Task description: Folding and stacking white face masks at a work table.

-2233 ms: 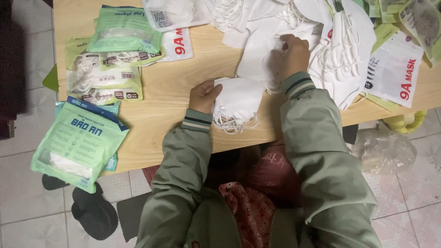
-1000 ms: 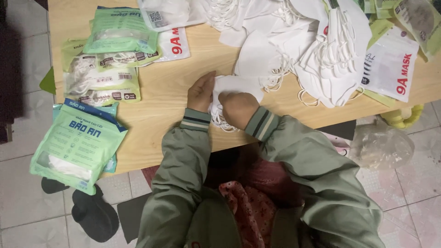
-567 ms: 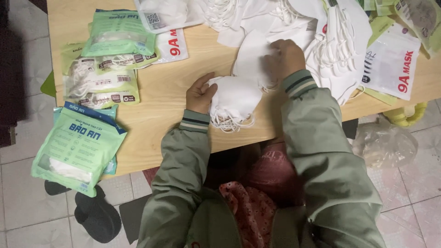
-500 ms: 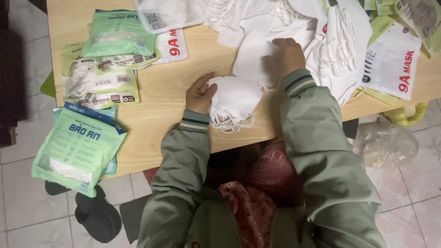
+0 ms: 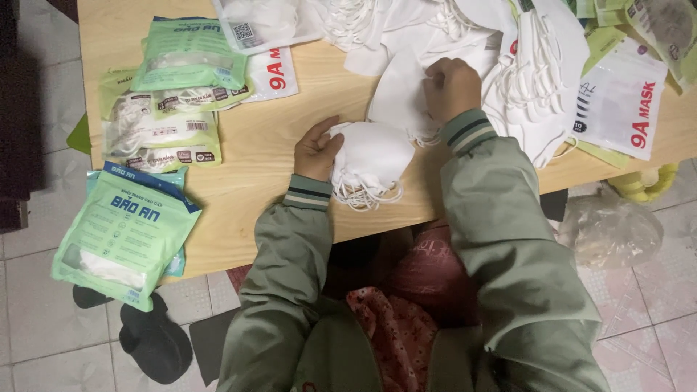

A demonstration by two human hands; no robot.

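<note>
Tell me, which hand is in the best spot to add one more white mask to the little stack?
Probably the right hand. It already rests on a loose white mask just behind the stack of masks. The left hand is busy steadying that stack on the wooden table.

I have one view only, from the head camera, looking steeply down from close above the wooden table (image 5: 276, 145); it takes in both sleeves, the lap and tiled floor (image 5: 29, 305); no second view overlaps.
</note>
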